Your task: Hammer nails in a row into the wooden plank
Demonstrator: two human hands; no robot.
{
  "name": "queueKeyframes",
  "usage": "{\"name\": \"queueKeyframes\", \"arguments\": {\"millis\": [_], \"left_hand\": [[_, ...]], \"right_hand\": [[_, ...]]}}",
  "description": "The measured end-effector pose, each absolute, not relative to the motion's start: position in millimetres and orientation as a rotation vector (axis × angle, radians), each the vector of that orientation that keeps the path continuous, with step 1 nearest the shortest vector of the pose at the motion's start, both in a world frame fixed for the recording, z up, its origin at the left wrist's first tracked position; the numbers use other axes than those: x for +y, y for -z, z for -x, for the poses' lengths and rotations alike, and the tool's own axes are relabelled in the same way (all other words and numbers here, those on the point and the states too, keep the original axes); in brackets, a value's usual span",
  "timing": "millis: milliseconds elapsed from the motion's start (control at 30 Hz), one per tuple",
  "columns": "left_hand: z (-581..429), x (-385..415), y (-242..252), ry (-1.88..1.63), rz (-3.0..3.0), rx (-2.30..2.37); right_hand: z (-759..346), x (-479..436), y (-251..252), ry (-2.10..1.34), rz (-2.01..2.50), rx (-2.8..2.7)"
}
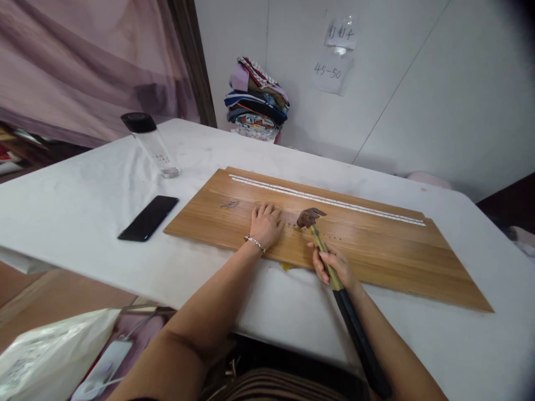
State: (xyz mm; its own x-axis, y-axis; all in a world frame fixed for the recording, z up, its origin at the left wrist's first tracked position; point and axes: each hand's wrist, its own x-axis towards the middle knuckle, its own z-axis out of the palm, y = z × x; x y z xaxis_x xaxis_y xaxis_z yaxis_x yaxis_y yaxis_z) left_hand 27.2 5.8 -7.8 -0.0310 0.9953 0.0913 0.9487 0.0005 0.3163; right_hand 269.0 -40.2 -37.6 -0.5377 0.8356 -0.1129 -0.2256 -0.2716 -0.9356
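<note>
Likely nailing: right hand (pixel 339 266) grips hammer (pixel 345 304) over board (pixel 401 262), contact unclear, left hand (pixel 266 225) flat on it; next blow needs straight aim.

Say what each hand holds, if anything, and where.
The right hand grips the hammer by its yellowish upper handle, below the head; the left hand lies on the wooden board, holding nothing.
</note>
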Motion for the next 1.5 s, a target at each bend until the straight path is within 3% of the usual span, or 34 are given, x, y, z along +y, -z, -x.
{"name": "queueKeyframes", "arguments": {"millis": [1500], "left_hand": [[-26.7, 5.9, 8.5, -0.447, -2.075, 2.088]], "right_hand": [[-268.1, -41.8, 32.0, -1.889, 0.863, -1.251]]}}
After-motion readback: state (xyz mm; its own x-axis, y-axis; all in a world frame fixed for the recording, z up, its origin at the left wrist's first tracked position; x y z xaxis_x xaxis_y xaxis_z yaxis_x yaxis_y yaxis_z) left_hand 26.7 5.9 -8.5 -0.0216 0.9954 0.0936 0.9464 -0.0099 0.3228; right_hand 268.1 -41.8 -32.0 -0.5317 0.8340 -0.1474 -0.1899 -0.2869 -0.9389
